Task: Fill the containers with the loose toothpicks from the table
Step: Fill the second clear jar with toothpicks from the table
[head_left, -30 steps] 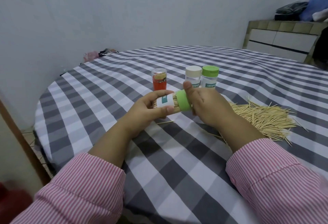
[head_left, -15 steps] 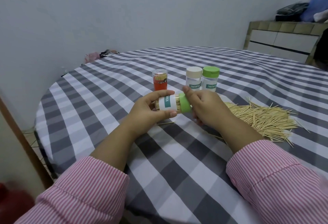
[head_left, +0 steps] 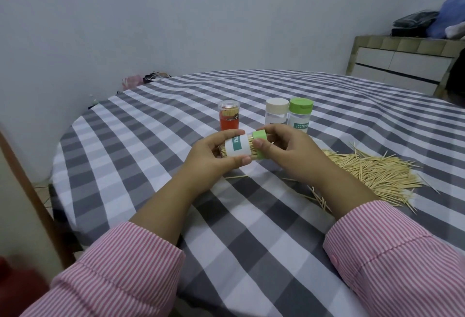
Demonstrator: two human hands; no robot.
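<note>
A person in pink striped sleeves sits at a round worktop [head_left: 156, 125] covered in grey and white checked cloth, seen from their own head looking down.

Both hands meet above the middle of the worktop, holding a toothpick jar [head_left: 237, 147] on its side. The left hand [head_left: 214, 159] curls its fingers and thumb round the jar's white-labelled body, which is packed with toothpicks. The right hand [head_left: 286, 150] grips the jar's green cap [head_left: 260, 144], thumb on the near side and fingers over the top. The cap sits at the jar's right end.

Just beyond the hands, three more jars stand upright: an orange jar [head_left: 229, 118] on the left, holding toothpicks under a clear lid, then a cream-capped jar [head_left: 276, 114] and a green-capped jar [head_left: 300, 118] touching side by side.

A wide loose pile of toothpicks [head_left: 377, 173] lies on the cloth to the right of the right forearm, well inside the worktop's right edge. A few strays [head_left: 236, 177] lie near the wrists.

The near cloth between the forearms is bare, as is the far half of the worktop. The left edge curves round close to a plain wall. A low cabinet [head_left: 402, 65] stands at the far right, beyond the worktop.
</note>
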